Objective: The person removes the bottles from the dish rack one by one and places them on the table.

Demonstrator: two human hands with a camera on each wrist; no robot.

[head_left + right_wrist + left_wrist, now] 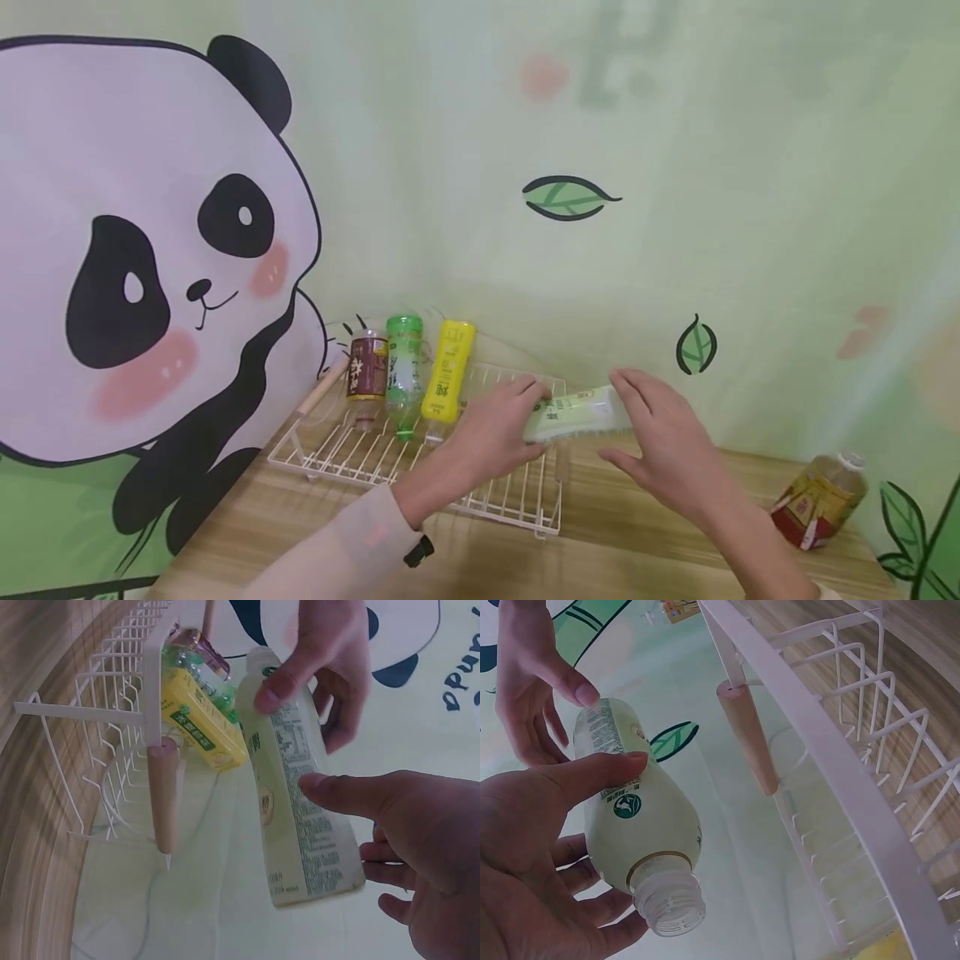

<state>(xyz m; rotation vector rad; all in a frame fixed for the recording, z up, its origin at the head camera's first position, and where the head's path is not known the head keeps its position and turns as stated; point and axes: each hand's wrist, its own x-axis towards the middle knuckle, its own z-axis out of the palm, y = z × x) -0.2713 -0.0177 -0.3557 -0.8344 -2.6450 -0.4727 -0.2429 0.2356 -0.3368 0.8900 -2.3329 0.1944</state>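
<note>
A pale green plastic bottle (577, 414) with a bare, capless threaded neck (671, 904) is held in the air, lying nearly sideways in the head view. My left hand (491, 425) grips it near the neck end, thumb across the label and fingers behind. At its base end is my right hand (671, 442), thumb and fingers spread apart around the base. Its fingertips are at the upper edge, and the thumb stands off below in the head view. In the right wrist view that thumb overlaps the printed label (307, 817); contact is hard to tell.
A white wire rack (337, 467) with wooden handles stands on the wooden table (637, 533). On it lean a brown-labelled bottle (367, 367), a green bottle (405, 367) and a yellow bottle (450, 367), necks down. A red-and-gold-labelled bottle (817, 500) stands at the right, before a panda-print curtain (450, 167).
</note>
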